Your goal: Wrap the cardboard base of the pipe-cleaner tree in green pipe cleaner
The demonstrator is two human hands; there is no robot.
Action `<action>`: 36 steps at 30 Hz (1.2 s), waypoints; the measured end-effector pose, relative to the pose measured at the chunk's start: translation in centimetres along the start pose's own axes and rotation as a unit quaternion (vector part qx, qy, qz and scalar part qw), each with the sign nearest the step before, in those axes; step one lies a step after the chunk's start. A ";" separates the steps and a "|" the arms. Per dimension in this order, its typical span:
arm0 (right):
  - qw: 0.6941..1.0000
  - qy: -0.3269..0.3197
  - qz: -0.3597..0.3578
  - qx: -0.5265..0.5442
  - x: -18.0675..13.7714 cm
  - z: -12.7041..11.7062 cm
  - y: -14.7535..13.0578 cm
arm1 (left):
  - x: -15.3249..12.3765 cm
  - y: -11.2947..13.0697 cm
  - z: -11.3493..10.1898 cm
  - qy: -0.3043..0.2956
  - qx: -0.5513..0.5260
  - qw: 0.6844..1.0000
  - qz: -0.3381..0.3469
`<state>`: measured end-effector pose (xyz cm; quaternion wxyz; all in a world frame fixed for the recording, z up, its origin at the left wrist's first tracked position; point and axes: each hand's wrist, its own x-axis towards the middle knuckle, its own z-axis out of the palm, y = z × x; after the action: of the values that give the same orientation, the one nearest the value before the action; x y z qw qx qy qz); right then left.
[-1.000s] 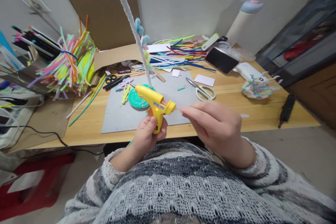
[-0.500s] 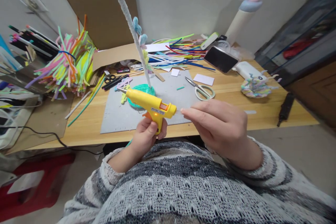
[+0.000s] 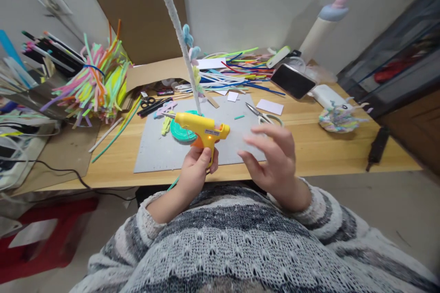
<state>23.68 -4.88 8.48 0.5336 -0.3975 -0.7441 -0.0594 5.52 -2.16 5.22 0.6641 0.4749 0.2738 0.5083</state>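
My left hand (image 3: 199, 165) is wrapped round the handle of a yellow hot glue gun (image 3: 197, 126), its metal nozzle pointing left and a small orange light lit on its side. To the right of the gun's rear end, my right hand (image 3: 273, 160) is in the air, fingers apart, with nothing in it. Behind the gun a tall white fuzzy stem (image 3: 177, 25) rises from a round green base (image 3: 182, 132), with blue, pink and yellow fuzzy pieces along it. The base rests on a grey mat (image 3: 227, 144). Scissors (image 3: 263, 116) lie beyond my right hand.
A bundle of coloured pipe cleaners (image 3: 98, 78) stands at the left, with more strewn along the wall. A phone (image 3: 293, 81), a white card (image 3: 270, 106), a pastel fuzzy ornament (image 3: 338, 116) and a black tool (image 3: 377, 149) occupy the right side. A black cable (image 3: 75, 174) crosses the left edge.
My right hand has opened from a pinch behind the glue gun and drawn back a little to the left and down. The left hand still grips the gun, now tilted less.
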 end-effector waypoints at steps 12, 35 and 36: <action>0.674 -0.159 0.451 0.563 -2.7 5.4 0.3 | -0.7 -1.2 0.7 -0.140 0.090 0.981 -0.099; 0.441 0.039 0.663 0.604 2.3 12.2 5.4 | 6.6 2.0 -11.0 0.054 0.763 0.642 -0.053; 0.436 0.039 0.663 0.607 2.2 12.1 5.5 | 6.5 2.0 -10.8 0.058 0.764 0.641 -0.050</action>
<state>17.99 6.18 3.43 0.5420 -0.3406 -0.0757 0.7645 -2.35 7.77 3.53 0.0720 0.7685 0.6260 0.1113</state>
